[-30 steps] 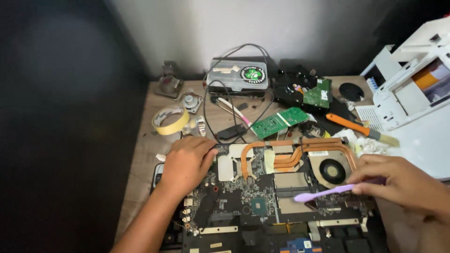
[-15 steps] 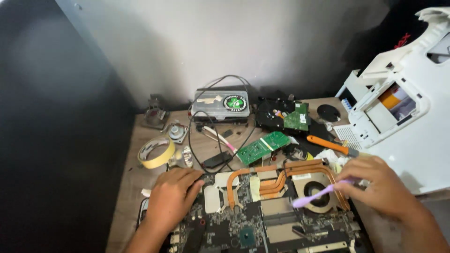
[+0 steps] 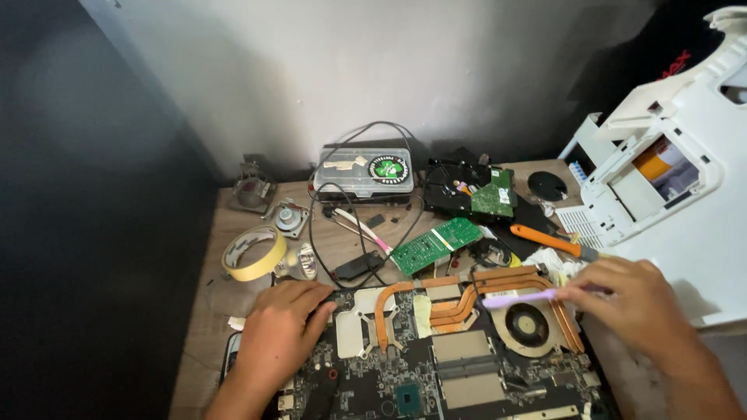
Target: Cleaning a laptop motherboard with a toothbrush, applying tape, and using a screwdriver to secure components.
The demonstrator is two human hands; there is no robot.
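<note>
An opened laptop motherboard (image 3: 436, 373) with copper heat pipes (image 3: 467, 292) and a round cooling fan (image 3: 525, 325) lies at the near edge of the wooden desk. My left hand (image 3: 276, 334) rests flat on the board's left corner, fingers slightly spread. My right hand (image 3: 634, 299) grips a pale purple toothbrush (image 3: 517, 298), its head lying over the copper pipes just above the fan.
Behind the board lie a green circuit board (image 3: 436, 245), an orange-handled tool (image 3: 548, 241), a roll of tape (image 3: 253, 254), a clear parts box (image 3: 364, 171), a black cable loop (image 3: 327, 233) and a hard drive (image 3: 471, 190). A white printer casing (image 3: 677, 179) stands at the right.
The view has tilted up, so the desk sits lower in frame. My right hand has brought the toothbrush up from the fan's lower edge to the heat pipes. My left hand stays on the board.
</note>
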